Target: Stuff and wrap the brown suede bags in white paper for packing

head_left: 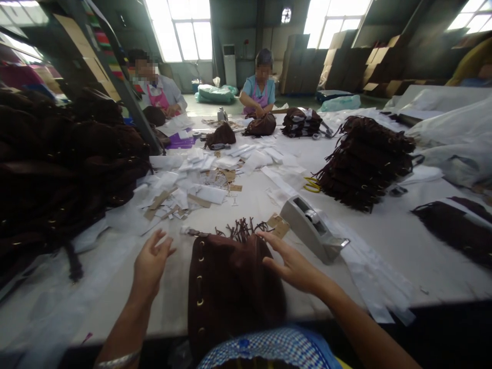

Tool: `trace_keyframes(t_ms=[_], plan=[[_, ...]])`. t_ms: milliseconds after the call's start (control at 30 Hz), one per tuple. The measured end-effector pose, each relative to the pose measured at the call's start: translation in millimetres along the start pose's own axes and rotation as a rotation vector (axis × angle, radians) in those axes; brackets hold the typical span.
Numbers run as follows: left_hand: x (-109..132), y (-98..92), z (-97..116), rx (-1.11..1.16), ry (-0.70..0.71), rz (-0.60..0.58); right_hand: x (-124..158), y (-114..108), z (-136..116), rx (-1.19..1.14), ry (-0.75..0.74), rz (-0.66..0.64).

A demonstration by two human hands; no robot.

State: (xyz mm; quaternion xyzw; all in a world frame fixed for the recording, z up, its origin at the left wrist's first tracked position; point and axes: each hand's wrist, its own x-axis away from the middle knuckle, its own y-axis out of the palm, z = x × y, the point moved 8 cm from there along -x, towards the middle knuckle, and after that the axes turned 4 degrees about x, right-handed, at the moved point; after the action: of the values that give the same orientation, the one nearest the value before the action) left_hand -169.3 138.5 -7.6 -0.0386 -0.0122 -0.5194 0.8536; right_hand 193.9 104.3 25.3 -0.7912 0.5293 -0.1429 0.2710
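Observation:
A dark brown bag [230, 287] with brass eyelets down its left edge and a fringe [242, 230] at its far end lies at the table's front edge. My right hand [286, 259] rests against the bag's right side, thumb and fingers apart. To the left of the bag, my left hand [152, 259] is raised with loosely curled fingers and nothing visible in it. A brown card tag [278, 225] lies by the fringe. Just beyond my right hand stands a grey tape dispenser [313, 228].
Brown bags form a big heap [57, 164] at left and a fringed stack [365, 159] at right. Paper slips and tags [188, 189] litter the middle, with yellow-handled scissors [312, 184] near the stack. Two people [259, 84] work across the white table [253, 197].

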Motion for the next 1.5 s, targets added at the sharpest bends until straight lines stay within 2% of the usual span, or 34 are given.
trace_keyframes(t_ms=[67,167,267,333,400,467,600,667,833,933,1000,1033,1067,1167,1233,1267,1300,1367,1433,1500], plan=[[20.1,-12.0,-23.7,-0.118,-0.066,-0.051,12.9,8.3,17.9,-0.054,0.09,-0.013],[66.4,-5.5,-55.8,-0.206,-0.224,-0.287,25.7,22.1,29.8,-0.045,0.133,-0.062],[104.3,9.4,-61.8,-0.261,-0.23,-0.444,26.7,24.7,34.2,0.018,0.159,-0.009],[112.0,19.5,-53.9,-0.226,-0.193,-0.485,23.5,25.9,40.2,0.004,0.23,0.022],[104.0,27.6,-38.3,-0.183,-0.14,-0.493,20.4,29.9,45.3,-0.045,0.303,0.021],[85.6,35.8,-15.6,-0.201,-0.058,-0.512,18.5,34.0,44.4,-0.099,0.327,0.019],[44.4,64.0,42.7,-0.382,0.155,-0.639,18.2,35.4,26.7,-0.283,0.27,0.068],[25.8,80.3,74.1,-0.423,0.25,-0.667,17.7,33.3,19.2,-0.409,0.274,0.105],[-12.2,107.1,136.1,-0.45,0.409,-0.577,10.8,34.8,16.3,-0.857,0.358,0.189],[-16.2,99.3,152.3,-0.439,0.49,-0.482,7.2,41.2,22.3,-1.095,0.412,0.247],[-6.8,81.9,145.9,-0.415,0.476,-0.431,7.0,46.8,28.4,-1.204,0.472,0.285],[1.5,72.4,134.3,-0.387,0.411,-0.441,7.3,49.2,31.0,-1.246,0.503,0.304],[12.3,63.2,117.7,-0.347,0.314,-0.47,7.4,51.3,32.8,-1.28,0.529,0.318],[58.9,43.2,46.6,-0.184,-0.14,-0.607,4.4,54.0,31.1,-1.353,0.547,0.337],[88.3,37.9,10.3,-0.104,-0.299,-0.626,0.1,55.2,25.5,-1.384,0.538,0.334],[97.0,38.0,0.2,-0.037,-0.309,-0.599,-2.6,56.4,21.4,-1.391,0.531,0.326],[102.5,41.3,-4.7,0.039,-0.288,-0.581,-5.5,58.4,16.5,-1.389,0.524,0.309],[104.3,52.5,1.0,0.187,-0.176,-0.551,-11.6,65.6,3.4,-1.369,0.507,0.25],[98.7,65.7,23.4,0.3,-0.035,-0.541,-17.7,76.3,-13.0,-1.353,0.487,0.179],[89.6,75.0,56.3,0.4,0.093,-0.517,-23.8,88.7,-31.4,-1.369,0.474,0.111]])
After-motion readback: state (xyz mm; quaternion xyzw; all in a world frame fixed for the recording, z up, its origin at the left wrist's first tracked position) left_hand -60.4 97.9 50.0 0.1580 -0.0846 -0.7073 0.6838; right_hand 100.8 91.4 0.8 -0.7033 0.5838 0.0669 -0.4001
